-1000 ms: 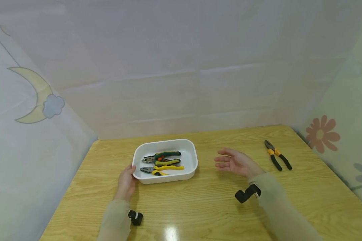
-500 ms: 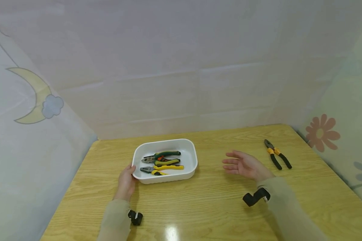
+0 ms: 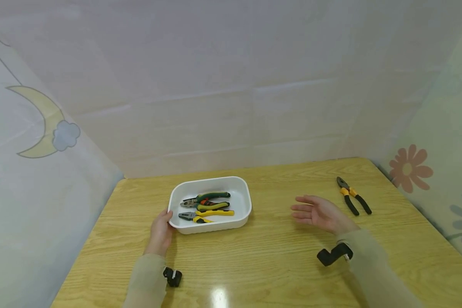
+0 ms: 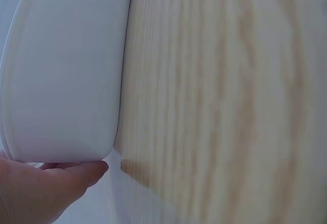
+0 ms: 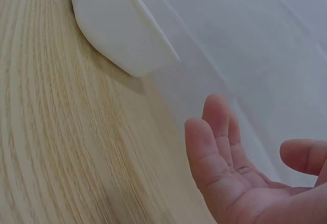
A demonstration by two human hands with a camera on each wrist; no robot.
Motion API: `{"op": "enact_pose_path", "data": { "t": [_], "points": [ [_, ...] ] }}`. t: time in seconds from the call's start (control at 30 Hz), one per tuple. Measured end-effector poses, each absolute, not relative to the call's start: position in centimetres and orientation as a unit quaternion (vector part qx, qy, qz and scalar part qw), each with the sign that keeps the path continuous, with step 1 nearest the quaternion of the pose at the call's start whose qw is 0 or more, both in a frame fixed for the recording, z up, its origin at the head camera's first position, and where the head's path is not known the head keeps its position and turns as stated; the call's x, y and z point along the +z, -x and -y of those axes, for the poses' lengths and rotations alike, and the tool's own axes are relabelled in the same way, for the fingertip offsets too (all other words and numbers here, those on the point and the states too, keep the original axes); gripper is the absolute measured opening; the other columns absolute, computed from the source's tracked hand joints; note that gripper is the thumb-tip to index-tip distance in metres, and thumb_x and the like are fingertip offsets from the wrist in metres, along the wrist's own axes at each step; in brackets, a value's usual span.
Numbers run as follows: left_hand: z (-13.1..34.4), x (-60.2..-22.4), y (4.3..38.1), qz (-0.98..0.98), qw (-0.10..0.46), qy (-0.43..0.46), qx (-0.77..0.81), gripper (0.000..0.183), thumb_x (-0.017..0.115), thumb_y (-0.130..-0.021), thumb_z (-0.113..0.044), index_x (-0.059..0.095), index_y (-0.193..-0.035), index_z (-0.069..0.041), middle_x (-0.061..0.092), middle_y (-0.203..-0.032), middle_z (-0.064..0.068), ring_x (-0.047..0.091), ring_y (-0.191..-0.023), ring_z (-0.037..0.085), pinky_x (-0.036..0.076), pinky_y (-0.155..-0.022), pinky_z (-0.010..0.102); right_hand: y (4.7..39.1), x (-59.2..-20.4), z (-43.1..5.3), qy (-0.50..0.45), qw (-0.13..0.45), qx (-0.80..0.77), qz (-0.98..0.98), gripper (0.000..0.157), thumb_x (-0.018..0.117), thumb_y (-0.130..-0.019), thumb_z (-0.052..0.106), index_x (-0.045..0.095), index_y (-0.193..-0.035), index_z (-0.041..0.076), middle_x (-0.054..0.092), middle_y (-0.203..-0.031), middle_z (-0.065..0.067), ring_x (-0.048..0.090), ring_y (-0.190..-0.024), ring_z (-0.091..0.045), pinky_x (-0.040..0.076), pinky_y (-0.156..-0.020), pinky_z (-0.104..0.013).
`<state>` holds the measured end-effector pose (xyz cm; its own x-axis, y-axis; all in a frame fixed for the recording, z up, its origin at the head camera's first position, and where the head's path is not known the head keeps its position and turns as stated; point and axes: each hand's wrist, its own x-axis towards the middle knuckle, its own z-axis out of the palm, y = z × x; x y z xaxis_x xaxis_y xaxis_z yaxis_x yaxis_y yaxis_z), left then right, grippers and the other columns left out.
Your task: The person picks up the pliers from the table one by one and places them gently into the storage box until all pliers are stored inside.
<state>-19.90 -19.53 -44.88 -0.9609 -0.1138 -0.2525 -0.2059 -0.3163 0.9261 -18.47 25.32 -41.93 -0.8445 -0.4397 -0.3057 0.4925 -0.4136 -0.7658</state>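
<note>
A white plastic tray (image 3: 219, 226) stands on the wooden table, with its left end held by my left hand (image 3: 161, 233). In the head view the thumb lies on the rim; in the left wrist view fingers (image 4: 84, 173) touch the end wall. Inside the tray lie green-handled pliers (image 3: 214, 195) and yellow-handled pliers (image 3: 219, 212). Something with orange-red parts (image 3: 205, 202) is partly hidden under the green handles. My right hand (image 3: 323, 215) hovers over the table, fingers extended and thumb apart, holding nothing. It lies between the tray and pliers with black-and-orange handles (image 3: 354, 199).
The wooden table (image 3: 269, 265) reaches back to a pale hanging cloth (image 3: 231, 128). Cloth walls stand at both sides, with a printed moon (image 3: 48, 122) on the left and a printed flower (image 3: 410, 168) on the right. Black cameras are strapped to both wrists.
My right hand has moved rightward, away from the tray and closer to the black-and-orange pliers. The left hand and the tray have stayed in place.
</note>
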Motion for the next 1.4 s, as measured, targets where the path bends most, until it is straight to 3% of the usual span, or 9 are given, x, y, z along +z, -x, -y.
{"op": "enact_pose_path", "data": {
  "t": [1.4],
  "points": [
    [19.7, -45.1, 19.9, -0.59, 0.035, 0.14, 0.794, 0.052, 0.026, -0.106, -0.009, 0.006, -0.149, 0.012, 0.01, -0.156, 0.029, 0.012, -0.144, 0.036, 0.014, -0.119, 0.042, 16.1, -43.5, -31.7, -0.05, 0.241, -0.876, -0.414, 0.043, 0.026, -0.108, 0.019, 0.069, -0.101, 0.013, 0.067, -0.105, -0.012, 0.066, -0.098, -0.027, 0.054, -0.091, -0.043]
  ]
}}
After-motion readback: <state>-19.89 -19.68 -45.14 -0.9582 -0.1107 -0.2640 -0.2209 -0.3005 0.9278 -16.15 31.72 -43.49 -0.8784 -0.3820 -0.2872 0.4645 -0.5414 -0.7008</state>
